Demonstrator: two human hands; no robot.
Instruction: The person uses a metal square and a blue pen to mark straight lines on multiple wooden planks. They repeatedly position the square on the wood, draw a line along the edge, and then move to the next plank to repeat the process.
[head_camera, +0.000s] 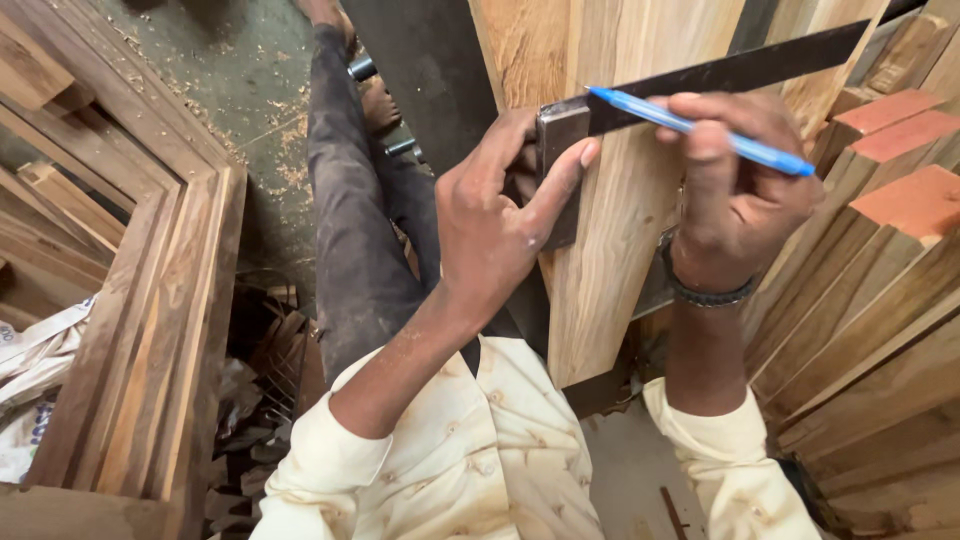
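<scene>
Head cam looking down, left hand (495, 225) fingers curled tight round the metal stock of a try square (600, 110), thumb flat against it, pressed on the wooden plank (610, 250), right hand (735, 185) pinching a blue pen (700, 130), tip seemingly touching the blade just past the left fingertips

Bright even daylight, soft shadows, sharp centre focus, slight wide-angle stretch at edges.

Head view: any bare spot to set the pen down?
Bare concrete floor between the stacked frames and the trouser leg, dusted with shavings. A small floor patch sits between the sleeves. Crowded: red-ended timbers right; hands cover the plank.
</scene>
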